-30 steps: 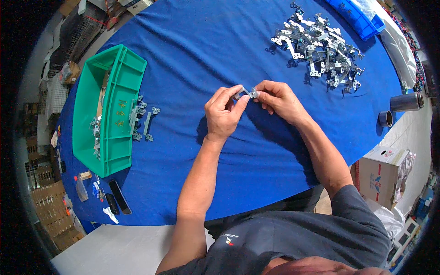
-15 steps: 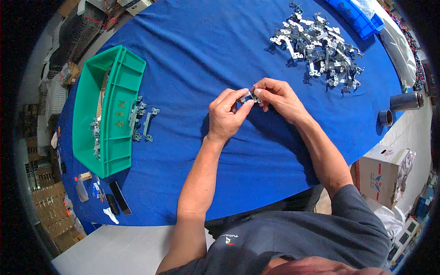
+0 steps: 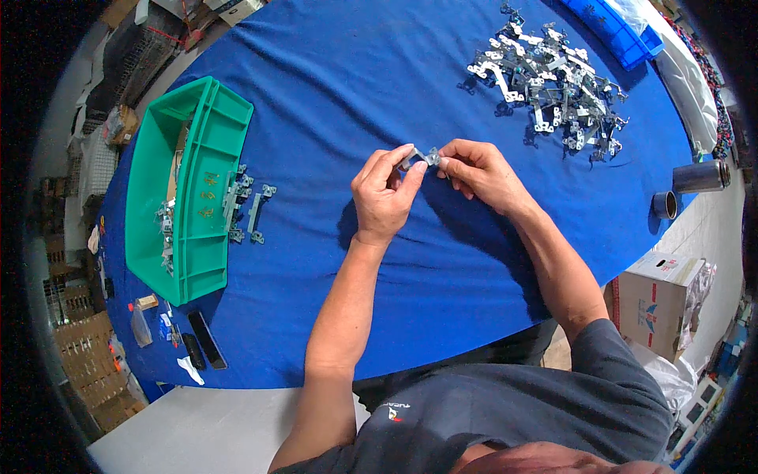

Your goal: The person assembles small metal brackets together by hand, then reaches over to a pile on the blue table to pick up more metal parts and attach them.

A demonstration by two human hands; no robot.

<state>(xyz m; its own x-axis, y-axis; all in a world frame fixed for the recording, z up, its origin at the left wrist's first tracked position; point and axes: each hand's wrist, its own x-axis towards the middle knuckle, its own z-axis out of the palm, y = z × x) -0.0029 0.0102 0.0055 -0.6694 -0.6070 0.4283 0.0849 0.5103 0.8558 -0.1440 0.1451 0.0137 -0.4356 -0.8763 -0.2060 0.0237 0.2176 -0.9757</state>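
left hand (image 3: pixel 383 193) and right hand (image 3: pixel 483 175) have fingers clamped on a metal bracket (image 3: pixel 432 157) above the blue-draped bench (image 3: pixel 332 99). the step looks like two-handed handling; the next move likely calls for one steady pinch while the other loosens. beyond lies a heap of brackets (image 3: pixel 567 85).

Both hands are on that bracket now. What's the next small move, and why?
Probably steady the metal bracket with the left hand and make one slight adjustment with the right hand. The left thumb and fingers pinch one end, the right fingertips grip the other, and nothing beneath supports it. The detail between the fingertips is too small to judge its fit.
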